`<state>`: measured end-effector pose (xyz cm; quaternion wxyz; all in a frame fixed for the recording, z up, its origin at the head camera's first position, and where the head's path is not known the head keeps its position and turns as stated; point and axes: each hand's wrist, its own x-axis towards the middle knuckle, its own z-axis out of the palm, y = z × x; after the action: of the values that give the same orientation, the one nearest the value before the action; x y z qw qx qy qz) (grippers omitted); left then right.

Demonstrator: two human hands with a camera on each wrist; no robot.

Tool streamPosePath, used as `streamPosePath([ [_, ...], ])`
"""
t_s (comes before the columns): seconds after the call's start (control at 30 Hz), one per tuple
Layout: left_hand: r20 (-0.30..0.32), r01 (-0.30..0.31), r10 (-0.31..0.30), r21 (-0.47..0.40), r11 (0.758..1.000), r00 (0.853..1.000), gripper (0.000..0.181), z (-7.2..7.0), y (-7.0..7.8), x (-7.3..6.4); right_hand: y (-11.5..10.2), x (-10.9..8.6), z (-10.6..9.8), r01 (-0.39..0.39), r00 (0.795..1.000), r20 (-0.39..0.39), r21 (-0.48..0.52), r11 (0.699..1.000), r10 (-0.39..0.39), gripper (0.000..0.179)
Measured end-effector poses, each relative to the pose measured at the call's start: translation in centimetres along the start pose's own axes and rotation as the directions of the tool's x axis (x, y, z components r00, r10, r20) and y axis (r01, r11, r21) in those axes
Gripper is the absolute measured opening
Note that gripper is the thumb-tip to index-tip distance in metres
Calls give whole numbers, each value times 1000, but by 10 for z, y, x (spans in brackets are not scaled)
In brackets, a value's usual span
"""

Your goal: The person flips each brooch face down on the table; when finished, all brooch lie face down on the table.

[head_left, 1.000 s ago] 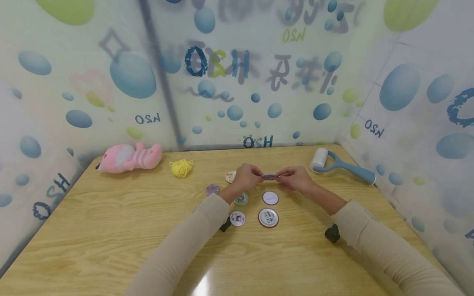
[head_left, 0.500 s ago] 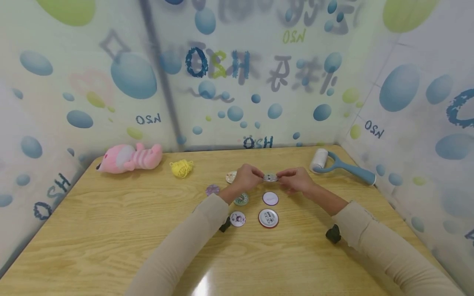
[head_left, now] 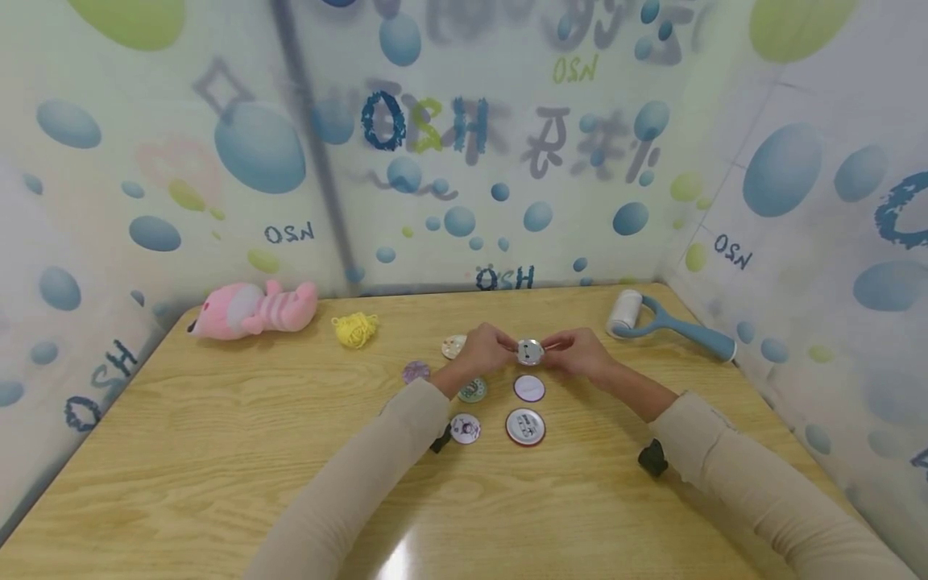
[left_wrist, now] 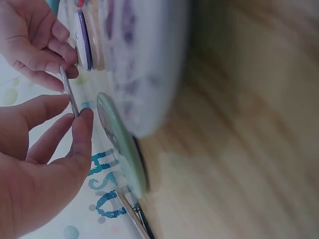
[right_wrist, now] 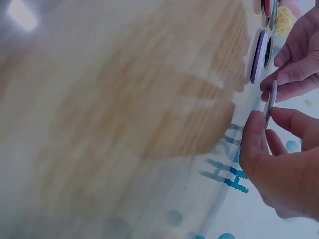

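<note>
My left hand (head_left: 487, 349) and right hand (head_left: 580, 351) pinch one round pin-back badge (head_left: 530, 352) by opposite edges, above the table. Its silver back, with a dark mark, faces the head camera. Both wrist views show that badge edge-on, a thin disc (left_wrist: 69, 92) between the fingertips. Just below it lie a white badge with a purple rim (head_left: 529, 388) and a larger white badge with a red rim (head_left: 525, 427). Left of these are a green badge (head_left: 472, 390), a white character badge (head_left: 465, 428), a purple badge (head_left: 416, 371) and a cream badge (head_left: 453, 346), partly behind my left hand.
A pink plush toy (head_left: 254, 309) lies at the table's back left, beside a ball of yellow yarn (head_left: 355, 329). Toward the back right is a blue-handled lint roller (head_left: 663, 322). Printed curtains (head_left: 464, 201) stand around the wooden table (head_left: 217, 435).
Between my fingers the badge has turned from edge-on with a purplish look to its silver back facing the head camera. It sits slightly lower in view; the other badges stay put.
</note>
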<state>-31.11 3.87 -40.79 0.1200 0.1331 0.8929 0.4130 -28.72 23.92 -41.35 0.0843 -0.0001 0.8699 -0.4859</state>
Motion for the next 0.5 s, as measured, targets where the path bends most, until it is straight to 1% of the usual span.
streamPosePath([
  [0.13, -7, -40, 40, 45, 998, 999, 19, 1, 0, 3, -1, 3, 3, 4, 1000, 1, 21, 1000, -4, 32],
  [0.23, -7, -51, 52, 68, 996, 999, 18, 1, -1, 4, -2, 4, 4, -5, 1000, -3, 36, 999, 5, 32],
  [0.4, 2, -48, 48, 97, 994, 999, 16, 2, -1, 6, -3, 5, 4, -2, 1000, -6, 19, 1000, 2, 32],
  [0.5, 3, -40, 40, 112, 993, 999, 17, 2, 0, 6, -2, 6, 5, -16, 1000, -4, 8, 1000, 16, 32],
])
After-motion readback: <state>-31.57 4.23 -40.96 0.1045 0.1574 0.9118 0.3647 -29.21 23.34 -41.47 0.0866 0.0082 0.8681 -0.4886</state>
